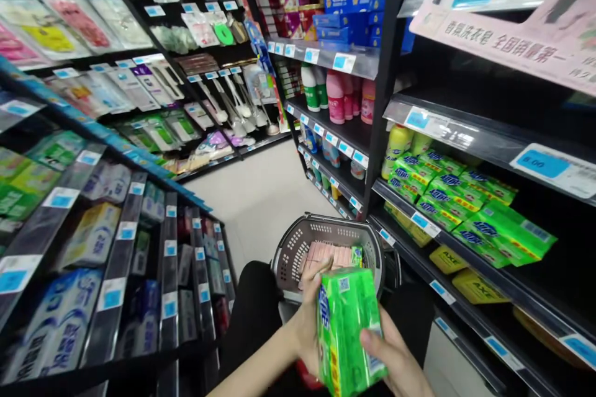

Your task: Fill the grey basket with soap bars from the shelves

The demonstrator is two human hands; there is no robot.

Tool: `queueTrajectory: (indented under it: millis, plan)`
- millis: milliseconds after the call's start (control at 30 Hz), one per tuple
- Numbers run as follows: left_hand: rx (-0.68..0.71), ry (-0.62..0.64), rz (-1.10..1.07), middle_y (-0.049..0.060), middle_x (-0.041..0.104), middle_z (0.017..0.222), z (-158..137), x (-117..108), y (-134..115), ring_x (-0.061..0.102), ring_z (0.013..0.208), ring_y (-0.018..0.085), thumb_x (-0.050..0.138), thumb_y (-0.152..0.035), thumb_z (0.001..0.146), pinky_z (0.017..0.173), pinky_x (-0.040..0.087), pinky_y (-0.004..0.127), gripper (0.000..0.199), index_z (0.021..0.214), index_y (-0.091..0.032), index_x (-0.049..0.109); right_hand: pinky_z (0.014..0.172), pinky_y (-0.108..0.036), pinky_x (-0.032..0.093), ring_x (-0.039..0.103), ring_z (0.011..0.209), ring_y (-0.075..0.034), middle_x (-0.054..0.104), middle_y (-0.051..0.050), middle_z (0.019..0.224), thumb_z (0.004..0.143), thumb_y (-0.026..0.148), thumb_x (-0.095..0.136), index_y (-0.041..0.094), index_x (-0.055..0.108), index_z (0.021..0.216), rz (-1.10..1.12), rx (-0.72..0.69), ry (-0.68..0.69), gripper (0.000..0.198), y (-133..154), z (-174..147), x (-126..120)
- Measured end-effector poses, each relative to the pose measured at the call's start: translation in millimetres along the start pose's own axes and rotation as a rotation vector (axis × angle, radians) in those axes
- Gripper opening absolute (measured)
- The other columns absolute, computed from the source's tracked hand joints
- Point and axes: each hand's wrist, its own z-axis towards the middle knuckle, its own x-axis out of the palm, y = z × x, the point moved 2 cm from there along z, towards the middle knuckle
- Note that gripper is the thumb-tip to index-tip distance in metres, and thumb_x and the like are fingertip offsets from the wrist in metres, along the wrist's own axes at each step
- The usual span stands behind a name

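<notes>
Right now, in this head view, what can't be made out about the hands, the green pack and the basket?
- Left hand: palm and most fingers hidden behind the green soap pack.
- Right hand: wrist cut off by the bottom edge.
- Green soap pack: lettering blurred, lower corner cut off by the bottom edge.
- Shopping basket: near side hidden by the pack and hands; its pink packs are too small to identify.

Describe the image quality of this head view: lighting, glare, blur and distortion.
Head view: bright, even store lighting; glare on the green soap pack in both hands and on the price strips; shelves bow with wide-angle distortion; the left-hand shelf packets are blurred; the basket is sharp.
</notes>
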Motion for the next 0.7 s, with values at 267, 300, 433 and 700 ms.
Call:
queueTrajectory:
  millis: [267, 300, 433, 700]
  plan:
    - [-0.798, 0.176, -0.737, 0.020, 0.054, 0.136, -15.8, -14.2, -50.6, 0.052, 0.128, 0.042, 0.087, -0.071, 0.050, 0.108, 0.042, 0.058, 0.120, 0.147, -0.022, 0.036, 0.093, -0.041, 0.056, 0.063, 0.118, -0.032, 0.060, -0.015, 0.134, 0.070, 0.043, 0.082, 0.022, 0.039, 0.145, -0.568, -0.535, -0.207, 0.089, -44.4, 12.3, 0.0]
    - [-0.823, 0.133, -0.720, 0.019, 0.057, 0.133, -20.2, -13.3, -48.3, 0.055, 0.125, 0.041, 0.091, -0.064, 0.049, 0.108, 0.043, 0.058, 0.115, 0.143, -0.021, 0.042, 0.092, -0.041, 0.056, 0.063, 0.116, -0.032, 0.060, -0.015, 0.132, 0.069, 0.040, 0.083, 0.022, 0.041, 0.144, -0.636, -0.609, -0.218, 0.088, -47.6, 12.8, 0.9]
    - [-0.776, 0.025, -0.534, 0.017, 0.061, 0.129, -30.1, -22.1, -33.5, 0.056, 0.124, 0.036, 0.091, -0.057, 0.056, 0.112, 0.041, 0.055, 0.088, 0.128, -0.021, 0.058, 0.097, -0.047, 0.053, 0.061, 0.118, -0.031, 0.063, -0.014, 0.125, 0.067, 0.024, 0.084, 0.024, 0.052, 0.134, -0.782, -0.947, -0.078, 0.075, -42.9, 10.9, 21.5]
    - [-0.407, -0.008, -0.405, 0.011, 0.065, 0.122, -19.1, -42.9, -55.6, 0.059, 0.120, 0.028, 0.087, -0.035, 0.071, 0.108, 0.047, 0.046, 0.053, 0.118, -0.026, 0.065, 0.097, -0.043, 0.053, 0.063, 0.115, -0.022, 0.069, -0.005, 0.118, 0.091, 0.018, 0.059, 0.035, 0.057, 0.128, -0.713, -0.962, 0.137, 0.041, -36.5, 24.2, 31.8]
